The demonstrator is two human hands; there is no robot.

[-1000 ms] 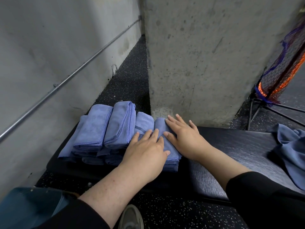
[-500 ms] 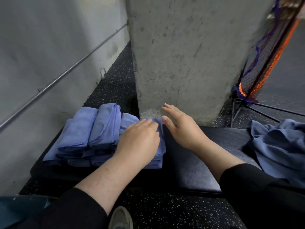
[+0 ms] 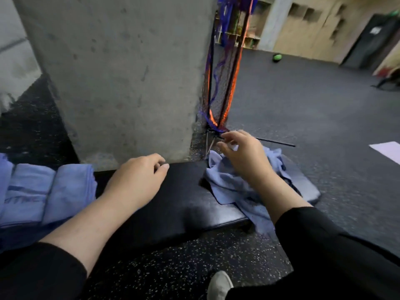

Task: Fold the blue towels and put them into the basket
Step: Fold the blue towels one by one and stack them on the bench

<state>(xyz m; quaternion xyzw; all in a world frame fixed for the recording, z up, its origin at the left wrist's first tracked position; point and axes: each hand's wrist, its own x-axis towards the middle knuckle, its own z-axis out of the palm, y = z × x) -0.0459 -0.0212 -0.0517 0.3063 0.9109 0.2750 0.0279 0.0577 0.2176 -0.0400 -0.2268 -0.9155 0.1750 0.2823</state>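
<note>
From my head camera, my right hand (image 3: 244, 156) hovers with loosely curled fingers over the crumpled blue towel (image 3: 229, 185), a rumpled, creased heap at the right end of the black table (image 3: 173, 191); whether it grips the cloth I cannot tell. My left hand (image 3: 138, 178) hangs relaxed, holding nothing, beside the folded blue towels (image 3: 49, 191) lined up at the left.
</note>
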